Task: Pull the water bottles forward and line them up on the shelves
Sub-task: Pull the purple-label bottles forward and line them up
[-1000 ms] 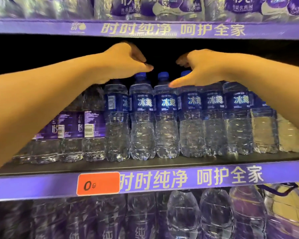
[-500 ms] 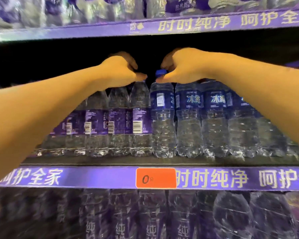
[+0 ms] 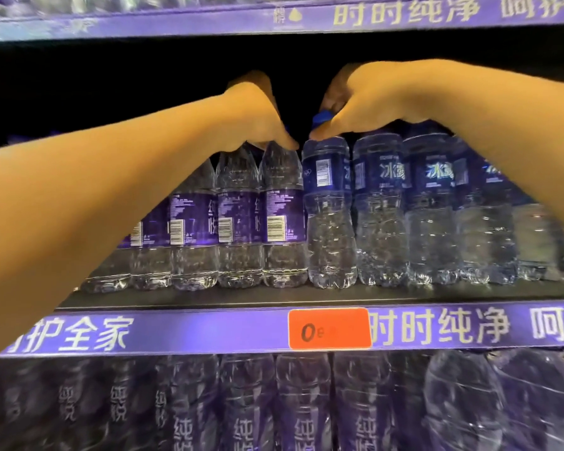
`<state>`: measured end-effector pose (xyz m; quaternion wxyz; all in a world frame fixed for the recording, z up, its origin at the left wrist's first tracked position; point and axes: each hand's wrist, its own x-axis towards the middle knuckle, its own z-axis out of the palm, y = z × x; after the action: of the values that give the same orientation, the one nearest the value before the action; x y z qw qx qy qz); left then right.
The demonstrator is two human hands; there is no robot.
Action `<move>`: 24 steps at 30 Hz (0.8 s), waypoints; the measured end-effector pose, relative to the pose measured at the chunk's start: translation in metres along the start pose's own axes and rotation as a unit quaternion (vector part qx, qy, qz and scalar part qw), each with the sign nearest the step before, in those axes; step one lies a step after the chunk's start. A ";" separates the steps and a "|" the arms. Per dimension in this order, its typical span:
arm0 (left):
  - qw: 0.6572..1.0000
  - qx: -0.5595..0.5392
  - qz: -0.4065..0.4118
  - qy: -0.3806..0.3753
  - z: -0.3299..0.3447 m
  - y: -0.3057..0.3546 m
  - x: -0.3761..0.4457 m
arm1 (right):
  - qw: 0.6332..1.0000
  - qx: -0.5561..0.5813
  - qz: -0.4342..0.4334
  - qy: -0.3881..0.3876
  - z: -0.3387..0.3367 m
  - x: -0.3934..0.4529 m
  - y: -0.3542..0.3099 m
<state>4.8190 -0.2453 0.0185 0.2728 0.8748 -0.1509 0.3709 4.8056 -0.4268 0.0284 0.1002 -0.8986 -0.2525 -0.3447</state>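
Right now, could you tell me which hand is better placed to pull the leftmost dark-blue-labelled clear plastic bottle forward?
The right hand, probably: its fingers curl round the blue cap of that dark-blue-labelled clear plastic bottle. The left hand rests on the neighbouring purple-labelled clear bottle.

Purple shelf-edge strip point(image 3: 176, 332) with pale Chinese lettering below the hands, orange price tag point(image 3: 330, 328) on it beneath the right hand, second purple strip point(image 3: 209, 22) above the hands, dark recess point(image 3: 127, 76) behind them, dim violet-tinted lighting
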 end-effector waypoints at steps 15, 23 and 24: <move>0.999 -0.049 0.005 0.003 -0.003 -0.006 -0.005 | 1.000 -0.007 0.004 0.012 0.007 0.004 -0.007; 0.991 -0.110 0.007 -0.075 -0.010 -0.017 0.001 | 0.998 -0.010 0.041 0.043 0.010 0.010 -0.021; 0.990 -0.115 0.009 -0.085 -0.011 -0.018 0.002 | 0.998 -0.012 0.044 0.045 0.011 0.011 -0.023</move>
<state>4.8226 -0.2241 0.0193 0.3546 0.8646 -0.2232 0.2774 4.8073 -0.3991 0.0278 0.1155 -0.8934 -0.2042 -0.3830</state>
